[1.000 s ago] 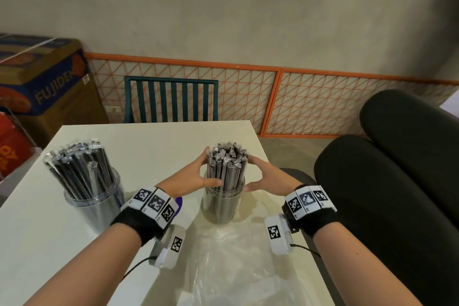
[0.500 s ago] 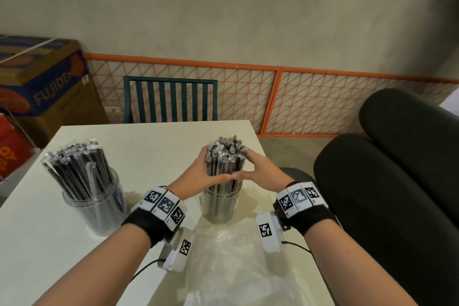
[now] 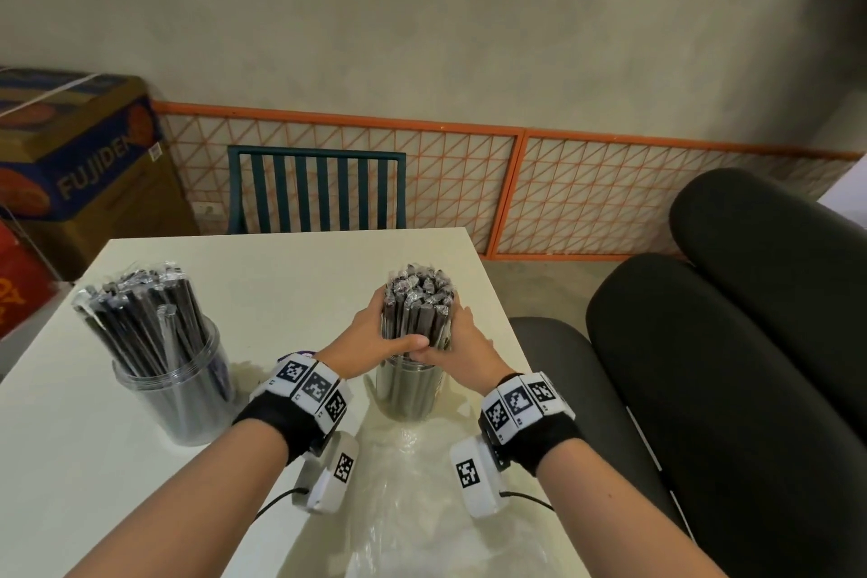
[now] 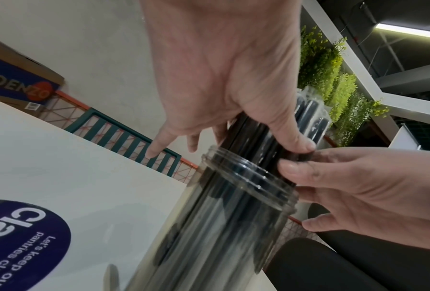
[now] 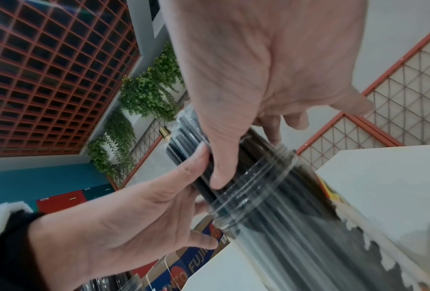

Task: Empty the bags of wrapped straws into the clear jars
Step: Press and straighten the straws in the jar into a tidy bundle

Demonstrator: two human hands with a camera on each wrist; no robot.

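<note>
A tight bundle of wrapped black straws (image 3: 417, 300) stands upright in a clear jar (image 3: 410, 394) at the table's right side. My left hand (image 3: 370, 343) and right hand (image 3: 462, 343) wrap round the bundle from both sides just above the rim, thumbs meeting in front. In the left wrist view the left hand (image 4: 221, 78) grips the straws (image 4: 253, 135) over the threaded rim (image 4: 246, 181). The right wrist view shows the right hand (image 5: 258, 69) doing the same above the jar (image 5: 258, 187). A second clear jar (image 3: 178, 394) on the left holds several fanned straws (image 3: 136, 310).
An empty clear plastic bag (image 3: 413, 507) lies on the white table (image 3: 281, 258) between my forearms. A teal chair (image 3: 319, 188) stands behind the table, cardboard boxes (image 3: 79, 164) at far left, and black cushions (image 3: 727, 366) just past the table's right edge.
Both hands moved inward from the sides of the straws and closed round them. The loose straws are now squeezed into one tight bundle, with the thumbs touching in front.
</note>
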